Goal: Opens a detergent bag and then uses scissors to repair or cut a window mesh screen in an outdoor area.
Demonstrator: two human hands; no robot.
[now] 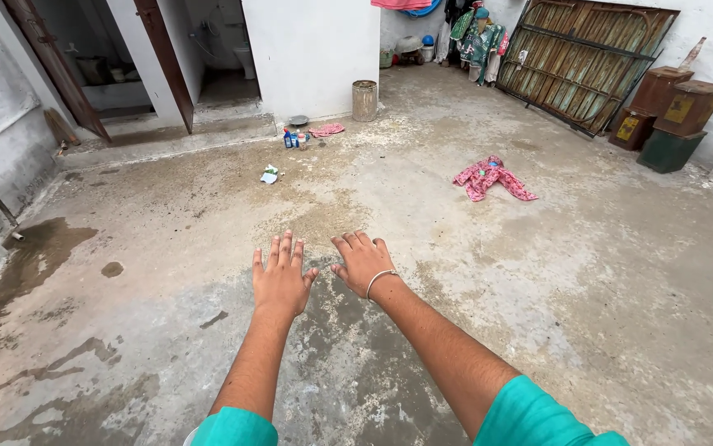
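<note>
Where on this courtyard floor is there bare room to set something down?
Bare concrete lies ahead of the left hand and right hand, between the pink garment and the wet patch. It is crowded by the bottles near the step and the boxes at the right wall.

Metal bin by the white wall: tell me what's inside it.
The metal bin stands upright on the concrete floor, apart from both empty, open hands. Its rim shows, but its wall hides the inside, so the contents cannot be told.
</note>
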